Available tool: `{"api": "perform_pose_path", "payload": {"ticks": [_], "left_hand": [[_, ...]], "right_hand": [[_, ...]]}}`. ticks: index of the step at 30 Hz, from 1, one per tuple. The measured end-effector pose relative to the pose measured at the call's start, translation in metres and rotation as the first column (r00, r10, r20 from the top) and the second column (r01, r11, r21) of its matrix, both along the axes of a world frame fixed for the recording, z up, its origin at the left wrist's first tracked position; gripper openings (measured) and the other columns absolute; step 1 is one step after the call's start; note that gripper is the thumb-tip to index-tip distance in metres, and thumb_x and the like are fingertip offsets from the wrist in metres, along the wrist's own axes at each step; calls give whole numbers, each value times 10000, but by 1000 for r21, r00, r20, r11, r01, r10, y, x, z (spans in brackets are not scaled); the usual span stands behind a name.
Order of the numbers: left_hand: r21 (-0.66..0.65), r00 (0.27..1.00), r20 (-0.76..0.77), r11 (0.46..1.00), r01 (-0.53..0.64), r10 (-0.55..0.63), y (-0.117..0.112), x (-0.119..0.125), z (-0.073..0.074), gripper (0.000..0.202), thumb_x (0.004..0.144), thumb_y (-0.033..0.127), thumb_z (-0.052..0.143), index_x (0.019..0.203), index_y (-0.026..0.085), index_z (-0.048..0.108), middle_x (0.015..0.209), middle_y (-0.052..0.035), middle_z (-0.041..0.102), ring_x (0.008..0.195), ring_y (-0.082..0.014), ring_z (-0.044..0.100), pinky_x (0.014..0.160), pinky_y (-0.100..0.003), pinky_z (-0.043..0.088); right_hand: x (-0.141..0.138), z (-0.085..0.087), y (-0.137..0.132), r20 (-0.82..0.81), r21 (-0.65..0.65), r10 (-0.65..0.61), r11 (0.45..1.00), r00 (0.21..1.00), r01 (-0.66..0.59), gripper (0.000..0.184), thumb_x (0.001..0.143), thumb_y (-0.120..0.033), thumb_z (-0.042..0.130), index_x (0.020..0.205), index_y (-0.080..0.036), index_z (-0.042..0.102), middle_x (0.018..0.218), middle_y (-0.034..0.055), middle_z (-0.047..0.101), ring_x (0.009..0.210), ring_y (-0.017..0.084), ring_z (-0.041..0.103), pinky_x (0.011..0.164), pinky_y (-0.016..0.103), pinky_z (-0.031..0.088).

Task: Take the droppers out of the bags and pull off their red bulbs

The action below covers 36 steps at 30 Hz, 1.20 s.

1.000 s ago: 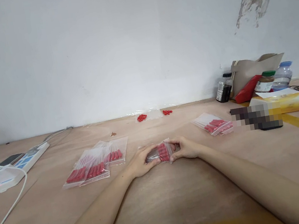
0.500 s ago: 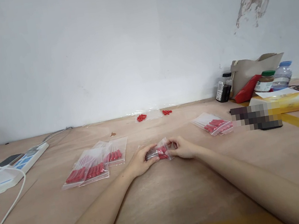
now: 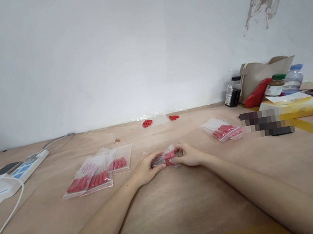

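Both hands meet at the middle of the wooden table [image 3: 188, 207] on one small clear zip bag of red pieces [image 3: 167, 158]. My left hand [image 3: 145, 168] pinches the bag's left end, fingers curled over it. My right hand [image 3: 188, 154] pinches its right end, fingers closed. The bag is held just above the table, partly hidden by my fingers.
Filled bags of red pieces [image 3: 95, 173] lie to the left, another stack of bags [image 3: 222, 129] to the right. Loose red pieces [image 3: 147, 123] and empty bags sit by the wall. A power strip [image 3: 14, 177] with a white cable lies far left; bottles, a paper bag [image 3: 262, 74] and a tissue box [image 3: 294, 105] far right.
The bag has tipped flatter and is pressed narrower between my hands; my right hand has slid slightly left along it. The view has shifted a little.
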State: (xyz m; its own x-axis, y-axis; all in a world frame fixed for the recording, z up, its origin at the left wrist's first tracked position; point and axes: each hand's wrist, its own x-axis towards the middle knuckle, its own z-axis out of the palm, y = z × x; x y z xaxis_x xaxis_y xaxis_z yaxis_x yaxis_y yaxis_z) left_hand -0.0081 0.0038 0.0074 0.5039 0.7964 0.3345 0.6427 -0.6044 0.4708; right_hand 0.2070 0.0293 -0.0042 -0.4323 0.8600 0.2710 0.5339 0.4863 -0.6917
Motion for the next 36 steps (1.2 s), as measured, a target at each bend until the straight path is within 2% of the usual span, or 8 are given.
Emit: {"api": "perform_pose_path", "payload": {"ticks": [3, 10, 14, 18, 22, 28, 32, 36], "left_hand": [[9, 1000, -10, 1000, 0, 0, -1, 1, 2, 426, 777, 408, 538, 1160, 223, 511, 1121, -36, 590, 1019, -203, 530, 874, -325, 414], [3, 997, 3, 997, 74, -74, 0, 1, 1, 332, 857, 362, 426, 1134, 220, 542, 1070, -29, 622, 947, -167, 567, 843, -286, 420], [10, 998, -23, 999, 51, -50, 0, 1, 0, 324, 854, 359, 433, 1112, 215, 565, 1018, -32, 644, 905, -169, 581, 826, -290, 427], [5, 999, -21, 999, 47, -47, 1, 1, -2, 312, 855, 344, 428, 1101, 218, 574, 1029, -29, 641, 917, -169, 579, 826, -286, 430], [0, 1000, -18, 1000, 15, -15, 2, 1, -3, 317, 851, 356, 428, 1089, 215, 583, 1028, -31, 644, 923, -174, 581, 823, -289, 434], [21, 1000, -17, 1000, -11, 11, 2, 1, -3, 302, 839, 369, 449, 1047, 216, 605, 1012, -25, 651, 903, -171, 587, 810, -281, 440], [32, 1000, -19, 999, -21, 22, 1, 1, -2, 301, 832, 373, 461, 1042, 213, 607, 1010, -25, 652, 904, -173, 585, 817, -282, 436], [23, 1000, -18, 999, -23, 23, 1, 0, -2, 306, 836, 376, 457, 1054, 216, 599, 1018, -18, 649, 897, -168, 587, 822, -279, 433]], "right_hand": [[0, -1, 0, -26, 7, -4, 1000, 1000, 4, 228, 629, -350, 654, 776, -178, 626, 785, 6, 578, 715, 135, 493, 641, 244, 367], [9, 6, 1, -31, -136, 13, 991, 999, -17, 189, 624, -298, 630, 724, -141, 595, 688, -11, 544, 578, 81, 424, 537, 204, 333], [16, 14, 0, -44, -180, 125, 975, 991, -131, 300, 567, -293, 689, 815, -145, 608, 661, -36, 544, 554, 66, 405, 514, 187, 324], [15, 17, -2, -54, -219, 242, 944, 969, -248, 412, 554, -407, 705, 877, -160, 632, 630, -47, 518, 540, 63, 387, 486, 184, 296], [10, 16, -2, -4, -236, 178, 956, 984, -174, 354, 547, -419, 702, 755, -140, 639, 594, -43, 517, 527, 63, 398, 473, 186, 290], [19, 27, 0, -17, -331, 89, 939, 996, -89, 210, 585, -284, 665, 720, -131, 619, 591, -34, 566, 521, 72, 468, 485, 188, 348], [27, 27, 2, -201, -399, 103, 899, 974, -178, 316, 558, -267, 706, 823, -142, 587, 663, -24, 606, 563, 80, 527, 530, 198, 411], [23, 17, 6, -471, -496, 23, 820, 882, -286, 439, 516, -264, 754, 882, -145, 545, 645, -24, 612, 538, 88, 563, 560, 242, 475]]}}
